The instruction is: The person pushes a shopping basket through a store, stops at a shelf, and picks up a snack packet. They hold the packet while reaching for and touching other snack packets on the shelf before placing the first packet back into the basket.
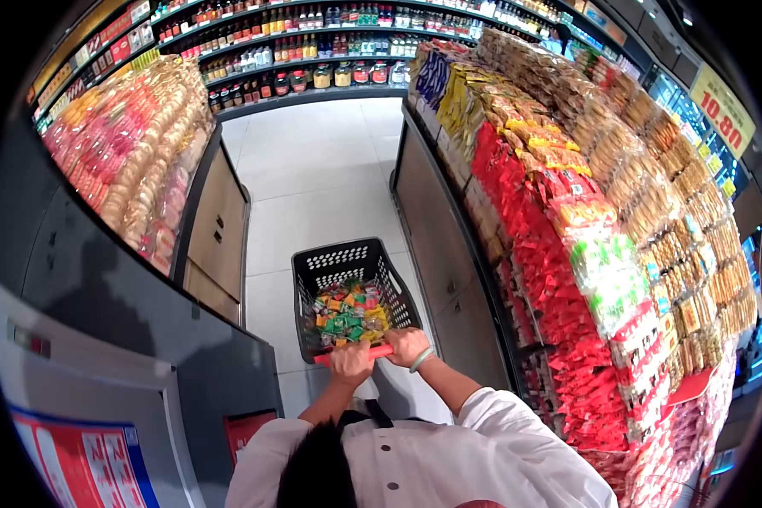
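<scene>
Left hand (351, 360) and right hand (408, 345), fingers closed round red handle (383, 350); open aisle floor (313, 169) ahead

A shop: an aisle between snack packet displays (567, 220), bottle shelves (313, 42), and a price sign (724, 110).

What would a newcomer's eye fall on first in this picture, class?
The tall wall of red, yellow and green snack packets on the right stands out first. Next, in the middle aisle, the black basket of bright sweets, its red handle held in the left grip and right grip. Bottles line the back shelves.
</scene>
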Action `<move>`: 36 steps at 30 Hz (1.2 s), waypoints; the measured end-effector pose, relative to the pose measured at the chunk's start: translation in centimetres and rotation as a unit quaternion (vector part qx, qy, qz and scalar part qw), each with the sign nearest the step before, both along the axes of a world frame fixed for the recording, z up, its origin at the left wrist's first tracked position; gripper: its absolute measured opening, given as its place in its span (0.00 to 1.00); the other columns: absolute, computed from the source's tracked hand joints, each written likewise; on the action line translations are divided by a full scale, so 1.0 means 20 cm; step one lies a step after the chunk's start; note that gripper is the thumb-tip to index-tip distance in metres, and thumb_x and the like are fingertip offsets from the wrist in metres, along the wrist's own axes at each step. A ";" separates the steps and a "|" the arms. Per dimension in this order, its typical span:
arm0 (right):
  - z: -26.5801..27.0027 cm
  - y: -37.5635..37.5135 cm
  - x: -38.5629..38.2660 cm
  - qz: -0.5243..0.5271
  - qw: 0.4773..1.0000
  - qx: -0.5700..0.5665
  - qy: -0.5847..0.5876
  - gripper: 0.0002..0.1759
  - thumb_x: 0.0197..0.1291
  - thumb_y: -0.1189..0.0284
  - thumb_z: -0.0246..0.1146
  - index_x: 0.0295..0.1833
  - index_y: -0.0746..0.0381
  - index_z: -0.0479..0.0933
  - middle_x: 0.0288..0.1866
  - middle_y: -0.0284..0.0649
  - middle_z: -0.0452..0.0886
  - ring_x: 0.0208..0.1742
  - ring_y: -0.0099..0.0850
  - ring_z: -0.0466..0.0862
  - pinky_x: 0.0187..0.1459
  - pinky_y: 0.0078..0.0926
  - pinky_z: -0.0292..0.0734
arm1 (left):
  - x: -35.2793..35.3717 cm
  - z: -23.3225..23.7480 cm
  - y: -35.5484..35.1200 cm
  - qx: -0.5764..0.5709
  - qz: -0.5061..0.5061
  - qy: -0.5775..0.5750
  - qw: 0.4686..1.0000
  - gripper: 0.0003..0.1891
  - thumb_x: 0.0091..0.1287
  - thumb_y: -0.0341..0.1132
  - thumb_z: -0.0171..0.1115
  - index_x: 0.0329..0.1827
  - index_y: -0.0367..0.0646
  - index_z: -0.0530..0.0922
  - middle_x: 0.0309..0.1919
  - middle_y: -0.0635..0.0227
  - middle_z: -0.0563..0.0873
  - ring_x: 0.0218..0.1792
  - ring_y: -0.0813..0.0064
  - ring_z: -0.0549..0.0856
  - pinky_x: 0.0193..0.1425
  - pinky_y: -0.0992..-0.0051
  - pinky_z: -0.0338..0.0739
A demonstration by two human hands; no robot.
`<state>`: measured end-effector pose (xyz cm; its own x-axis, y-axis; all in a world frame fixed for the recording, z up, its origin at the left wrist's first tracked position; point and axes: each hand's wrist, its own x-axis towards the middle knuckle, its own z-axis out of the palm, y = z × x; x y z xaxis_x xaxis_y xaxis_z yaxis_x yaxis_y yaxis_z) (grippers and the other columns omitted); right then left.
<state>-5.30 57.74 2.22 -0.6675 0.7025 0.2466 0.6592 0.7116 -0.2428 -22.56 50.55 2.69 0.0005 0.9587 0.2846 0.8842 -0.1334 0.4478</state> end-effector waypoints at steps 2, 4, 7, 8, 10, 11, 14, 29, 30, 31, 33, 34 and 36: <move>-0.02 0.13 -0.07 -0.005 1.000 0.004 -0.002 0.13 0.47 0.61 0.65 0.28 0.57 0.72 0.22 0.40 0.79 0.25 0.42 0.81 0.28 0.40 0.77 | -0.07 0.00 0.14 -0.007 -0.001 0.000 1.000 0.07 0.52 0.37 0.61 0.24 0.44 0.75 0.20 0.58 0.82 0.22 0.57 0.84 0.28 0.61 0.78; 0.01 0.26 -0.14 -0.006 1.000 0.007 0.011 0.13 0.47 0.61 0.65 0.28 0.57 0.72 0.22 0.40 0.78 0.24 0.42 0.81 0.27 0.40 0.76 | -0.15 0.00 0.27 -0.001 -0.003 0.006 1.000 0.07 0.52 0.37 0.61 0.24 0.44 0.75 0.20 0.58 0.82 0.22 0.57 0.83 0.28 0.61 0.78; 0.04 0.47 -0.25 -0.004 0.999 0.010 0.030 0.13 0.47 0.61 0.65 0.27 0.57 0.72 0.22 0.39 0.78 0.24 0.42 0.81 0.26 0.40 0.76 | -0.24 0.00 0.50 0.025 -0.011 0.008 1.000 0.07 0.52 0.37 0.61 0.24 0.44 0.75 0.19 0.58 0.82 0.22 0.57 0.83 0.29 0.60 0.77; 0.04 0.54 -0.28 -0.002 0.999 0.010 0.035 0.12 0.46 0.61 0.65 0.27 0.56 0.72 0.22 0.39 0.78 0.24 0.42 0.81 0.26 0.40 0.76 | -0.27 -0.01 0.58 0.033 -0.014 0.006 0.999 0.07 0.52 0.37 0.61 0.25 0.44 0.75 0.19 0.59 0.81 0.22 0.57 0.83 0.29 0.60 0.77; 0.03 0.69 -0.34 0.000 0.999 0.009 0.051 0.12 0.45 0.62 0.66 0.27 0.56 0.72 0.22 0.39 0.78 0.24 0.41 0.81 0.27 0.40 0.75 | -0.35 0.00 0.72 0.046 -0.017 0.000 0.999 0.07 0.51 0.37 0.62 0.25 0.45 0.75 0.19 0.61 0.81 0.22 0.58 0.83 0.28 0.60 0.77; 0.01 0.76 -0.37 -0.002 0.999 0.008 0.047 0.12 0.45 0.62 0.66 0.27 0.56 0.72 0.22 0.39 0.78 0.24 0.41 0.81 0.27 0.39 0.75 | -0.38 0.00 0.78 0.035 -0.020 0.005 0.999 0.07 0.50 0.36 0.62 0.25 0.45 0.74 0.19 0.61 0.81 0.23 0.58 0.83 0.28 0.61 0.77; -0.05 0.98 -0.46 -0.004 0.998 0.005 0.060 0.11 0.45 0.64 0.66 0.26 0.57 0.73 0.21 0.39 0.77 0.24 0.41 0.80 0.28 0.39 0.75 | -0.47 0.00 1.01 0.050 -0.012 0.018 0.999 0.07 0.47 0.33 0.63 0.25 0.46 0.73 0.18 0.64 0.80 0.23 0.62 0.83 0.28 0.63 0.76; 0.03 2.18 -0.91 0.012 0.999 0.003 0.050 0.09 0.51 0.66 0.63 0.27 0.57 0.71 0.21 0.39 0.76 0.23 0.40 0.80 0.27 0.38 0.73 | -0.92 0.02 2.24 -0.030 0.014 0.102 0.994 0.07 0.49 0.37 0.65 0.29 0.52 0.75 0.20 0.69 0.81 0.22 0.65 0.82 0.29 0.64 0.75; 0.03 2.26 -0.94 0.014 0.998 0.004 0.058 0.09 0.51 0.66 0.63 0.27 0.57 0.71 0.20 0.39 0.76 0.23 0.40 0.79 0.28 0.38 0.73 | -0.95 0.03 2.32 -0.017 0.012 0.100 0.995 0.07 0.49 0.38 0.65 0.28 0.51 0.75 0.19 0.68 0.81 0.21 0.65 0.82 0.28 0.64 0.75; 0.03 2.35 -0.97 0.009 0.998 0.008 0.059 0.10 0.51 0.66 0.63 0.27 0.57 0.71 0.20 0.39 0.76 0.23 0.40 0.79 0.28 0.38 0.73 | -0.99 0.03 2.41 -0.004 0.007 0.097 0.995 0.07 0.50 0.38 0.65 0.27 0.51 0.75 0.19 0.68 0.81 0.21 0.64 0.82 0.26 0.65 0.75; 0.01 2.49 -1.03 -0.005 0.998 0.012 0.060 0.10 0.51 0.66 0.63 0.26 0.57 0.71 0.20 0.39 0.76 0.24 0.40 0.79 0.28 0.38 0.73 | -1.05 0.00 2.57 0.000 -0.004 0.094 0.996 0.07 0.50 0.38 0.65 0.26 0.50 0.74 0.18 0.67 0.81 0.20 0.64 0.82 0.25 0.65 0.75; 0.01 2.56 -1.07 -0.017 0.999 0.010 0.049 0.09 0.51 0.66 0.63 0.27 0.56 0.72 0.21 0.39 0.77 0.24 0.40 0.80 0.29 0.38 0.74 | -1.08 0.00 2.65 0.003 -0.010 0.093 0.996 0.08 0.50 0.38 0.65 0.25 0.50 0.74 0.18 0.67 0.81 0.20 0.64 0.82 0.24 0.65 0.75; 0.02 2.71 -1.15 -0.040 0.997 0.006 0.060 0.07 0.50 0.66 0.63 0.28 0.56 0.73 0.21 0.39 0.77 0.25 0.39 0.81 0.29 0.37 0.74 | -1.15 0.01 2.84 0.020 -0.021 0.089 0.996 0.07 0.50 0.38 0.65 0.23 0.50 0.74 0.17 0.67 0.80 0.19 0.63 0.82 0.25 0.65 0.76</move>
